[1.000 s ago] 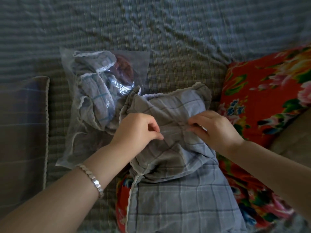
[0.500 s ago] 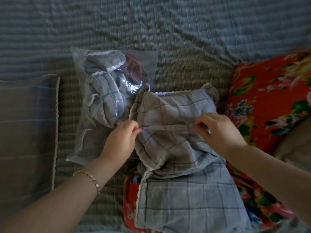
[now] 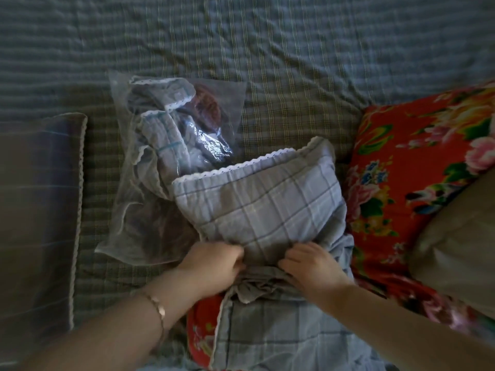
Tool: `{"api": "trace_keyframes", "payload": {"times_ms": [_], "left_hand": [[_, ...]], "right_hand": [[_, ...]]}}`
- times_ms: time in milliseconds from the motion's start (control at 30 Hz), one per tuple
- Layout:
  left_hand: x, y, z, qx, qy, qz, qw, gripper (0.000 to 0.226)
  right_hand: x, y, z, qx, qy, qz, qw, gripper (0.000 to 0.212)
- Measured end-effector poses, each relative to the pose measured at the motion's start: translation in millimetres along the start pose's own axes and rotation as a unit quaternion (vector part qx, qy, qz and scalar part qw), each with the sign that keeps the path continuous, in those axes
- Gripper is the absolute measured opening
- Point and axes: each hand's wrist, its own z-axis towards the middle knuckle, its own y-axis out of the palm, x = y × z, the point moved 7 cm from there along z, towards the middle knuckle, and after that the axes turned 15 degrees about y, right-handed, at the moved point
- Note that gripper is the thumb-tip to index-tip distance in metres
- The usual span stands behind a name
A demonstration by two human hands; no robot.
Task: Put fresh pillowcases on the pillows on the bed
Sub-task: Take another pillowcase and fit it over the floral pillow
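Pillowcase [image 3: 262,204] lies centre frame, its lace edge toward the bag [image 3: 150,210] at upper left. It sits over a red pillow [image 3: 199,328] that shows at the bottom.

Left hand [image 3: 214,263] and right hand [image 3: 313,266] are close together at lower centre, fingers curled into bunched cloth; each grips the pillowcase. Whether the pillow is inside it is unclear.

Risk: pulling on a gathered wad could twist the opening or snag the lace, leaving a corner unfilled.

Against the earlier frame, both hands have dropped from mid-cloth and drawn nearer; the upper half now lies flatter.
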Motion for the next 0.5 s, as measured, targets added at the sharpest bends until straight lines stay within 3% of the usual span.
{"api": "trace_keyframes", "payload": {"times_ms": [33,100,133,167,233,267,333,400,433,500], "left_hand": [[-2.9,-26.2,11.1,0.077,-0.014,-0.001,0.997,0.032],[-12.9,-82.2,34.9,0.281,-0.031,-0.004,0.959,0.033],[-16.2,-98.8,54.1,0.318,-0.028,0.005,0.948,0.037],[-17.8,-104.1,81.5,0.29,-0.039,0.019,0.956,0.052],[-20.4,-85.6,131.2,0.128,-0.098,-0.015,0.987,0.085],[-18.3,-71.0,147.6,0.062,-0.123,-0.048,0.989,0.092],[-16.0,-52.2,163.8,0.057,-0.137,-0.078,0.986,0.086],[-25.0,-49.1,158.2,0.123,-0.127,-0.112,0.978,0.061],[-31.2,-51.6,150.6,0.155,-0.12,-0.135,0.971,0.054],[-41.7,-53.7,134.2,0.21,-0.099,-0.173,0.957,0.05]], "right_hand": [[0.8,-1.1,-2.6,0.007,0.002,0.003,1.0,0.02],[-1.8,-4.0,-5.3,0.022,-0.008,0.015,1.0,0.015],[-3.8,-3.6,-7.1,0.024,-0.014,0.021,0.999,0.013],[-5.1,-2.3,-9.2,0.016,-0.015,0.025,0.999,0.012],[-6.5,-0.5,-9.3,0.001,-0.019,0.025,1.0,0.01],[-3.2,-1.8,-9.3,0.005,-0.024,0.024,0.999,0.007],[13.2,-7.9,-10.7,0.013,-0.027,0.058,0.998,0.019],[55.2,-19.7,-7.2,0.051,0.078,0.139,0.986,0.034],[88.1,-25.5,-7.2,0.074,0.196,0.181,0.961,0.04],[155.0,-13.6,-21.3,0.038,0.459,0.249,0.852,0.054]]}}
